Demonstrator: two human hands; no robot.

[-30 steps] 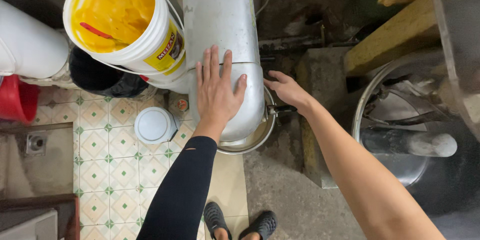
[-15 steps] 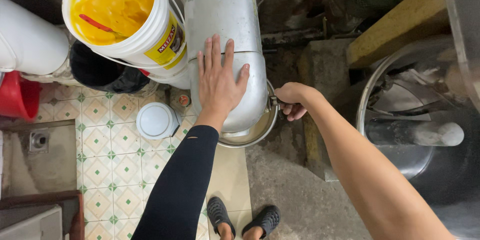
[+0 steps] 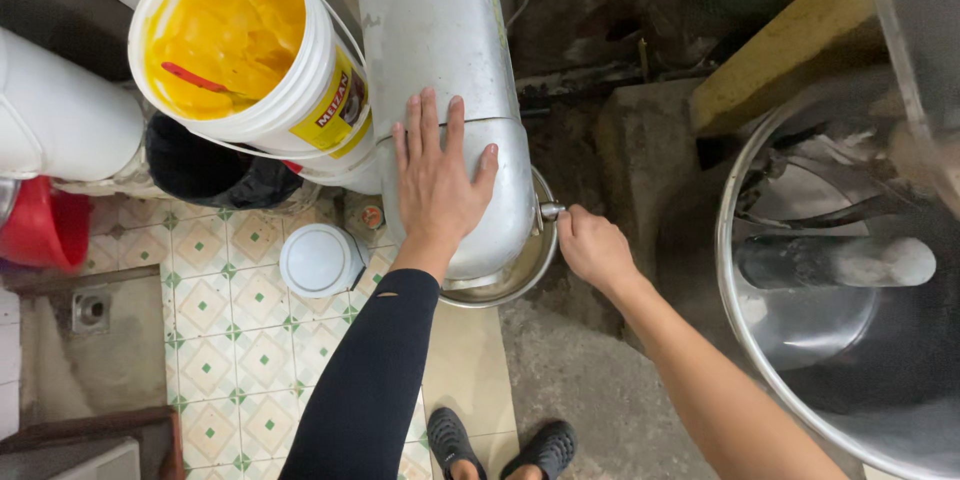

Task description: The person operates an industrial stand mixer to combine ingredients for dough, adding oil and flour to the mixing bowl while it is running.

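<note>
Centrally: grey metal stand mixer (image 3: 440,70), seen from above, with a steel bowl (image 3: 515,275) showing under its head. Left hand (image 3: 437,180), black sleeve, lies flat on the mixer head, fingers spread, grip released. Right hand (image 3: 592,248), bare arm, is clenched around a small metal knob (image 3: 550,210) at the mixer's right side. Left of the mixer: white plastic bucket (image 3: 235,45), round, yellow paste inside with a red utensil in it; a rectangular yellow-and-red label sits on its wall, facing the mixer. Below it, a black bucket (image 3: 200,170). On the patterned floor tiles (image 3: 215,340), a round white lid (image 3: 320,260). Far left, red container (image 3: 40,230). Right edge: large steel mixing bowl (image 3: 740,270).
</note>
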